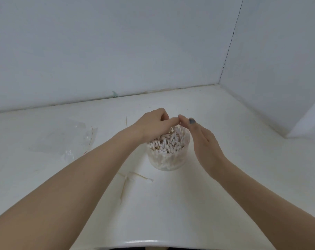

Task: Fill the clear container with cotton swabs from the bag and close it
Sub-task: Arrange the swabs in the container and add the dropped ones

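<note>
Clear container (168, 156) stands upright on the white counter (216, 204), directly under both sets of fingertips, no lid on it. It is packed with cotton swabs (168, 141), heads up, piled to the rim. Left hand (153, 123) is over the container's far-left rim, fingers curled downward onto the swab tops; whether they pinch any swabs cannot be told, the fingertips are hidden behind the knuckles. Right hand (204, 141) sits just right of the container, fingers straight and together, palm facing the swabs, tips reaching over the rim to meet the left hand's fingertips above the pile; dark polish on one nail. Two loose swabs (133, 177) lie crossed on the counter, below the left hand's fingers and just beside the container's near-left base. Clear plastic bag (70, 139) lies flat and crumpled, well left of the left hand's fingers, apart from the container. Past the fingertips, pale walls (117, 47) meet at a corner to the right.
</note>
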